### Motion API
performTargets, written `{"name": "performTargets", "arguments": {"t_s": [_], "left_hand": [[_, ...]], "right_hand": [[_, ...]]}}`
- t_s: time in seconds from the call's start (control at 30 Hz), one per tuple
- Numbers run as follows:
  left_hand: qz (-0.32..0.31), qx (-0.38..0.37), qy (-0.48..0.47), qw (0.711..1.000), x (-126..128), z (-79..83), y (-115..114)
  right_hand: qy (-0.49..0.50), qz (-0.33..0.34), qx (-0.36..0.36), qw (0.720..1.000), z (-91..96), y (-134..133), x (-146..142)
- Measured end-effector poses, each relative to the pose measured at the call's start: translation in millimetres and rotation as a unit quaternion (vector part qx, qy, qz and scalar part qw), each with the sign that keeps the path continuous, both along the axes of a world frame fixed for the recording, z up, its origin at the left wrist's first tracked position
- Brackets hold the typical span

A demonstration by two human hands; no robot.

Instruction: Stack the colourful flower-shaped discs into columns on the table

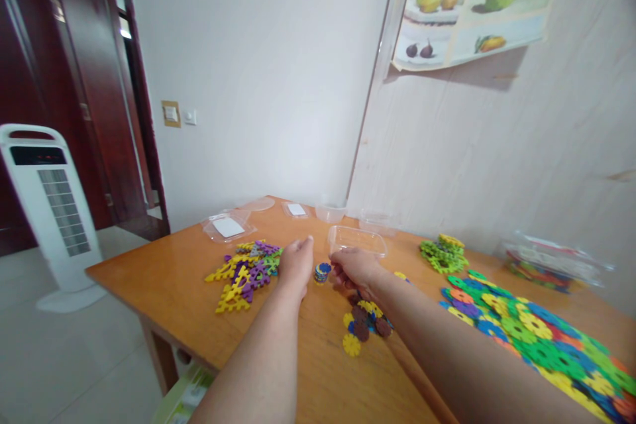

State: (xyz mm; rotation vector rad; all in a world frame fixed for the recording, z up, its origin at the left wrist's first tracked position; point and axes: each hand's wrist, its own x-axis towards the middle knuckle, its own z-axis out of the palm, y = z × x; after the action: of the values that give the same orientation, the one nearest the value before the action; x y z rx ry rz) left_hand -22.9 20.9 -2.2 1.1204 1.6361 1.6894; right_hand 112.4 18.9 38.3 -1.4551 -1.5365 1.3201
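Observation:
On the wooden table, a short stack of blue and yellow notched discs point(322, 272) stands between my two hands. My left hand point(297, 265) is just left of the stack, thumb up; its other fingers are hidden behind the hand. Close to the stack's right side is my right hand point(355, 267), its fingers curled together; whatever is between the fingertips is hidden. Below my right hand lies a loose pile of brown, yellow and blue notched discs point(361, 329). Beside my left hand is a heap of yellow, purple and green interlocking pieces point(248, 276).
A clear plastic tray point(358, 239) sits behind my hands, with a clear tub point(330, 212) farther back. Many coloured flower discs point(531, 324) cover the right side, near green linked pieces point(442, 255) and a filled clear bag point(554, 265). Clear lids point(228, 227) lie at the back left.

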Motion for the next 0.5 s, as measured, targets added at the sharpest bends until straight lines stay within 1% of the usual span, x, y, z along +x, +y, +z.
{"name": "performTargets", "arguments": {"t_s": [0.07,0.2,0.27,0.4,0.5], "left_hand": [[-0.012,0.001,-0.028,1.0,3,6.0,-5],[-0.07,-0.014,-0.128,0.989,7,16.5,-16],[-0.09,-0.02,-0.149,0.985,9,19.3,-20],[-0.093,-0.023,-0.149,0.984,9,20.3,-21],[-0.076,-0.02,-0.156,0.985,8,19.8,-20]], "right_hand": [[-0.003,-0.007,-0.003,1.0,0.2,0,-2],[-0.009,-0.009,-0.011,1.0,-1.4,1,-8],[-0.011,-0.007,-0.012,1.0,-3.8,1,-10],[-0.012,0.0,-0.01,1.0,-6.9,1,-11],[-0.011,0.001,0.003,1.0,-3.3,1,-4]]}}
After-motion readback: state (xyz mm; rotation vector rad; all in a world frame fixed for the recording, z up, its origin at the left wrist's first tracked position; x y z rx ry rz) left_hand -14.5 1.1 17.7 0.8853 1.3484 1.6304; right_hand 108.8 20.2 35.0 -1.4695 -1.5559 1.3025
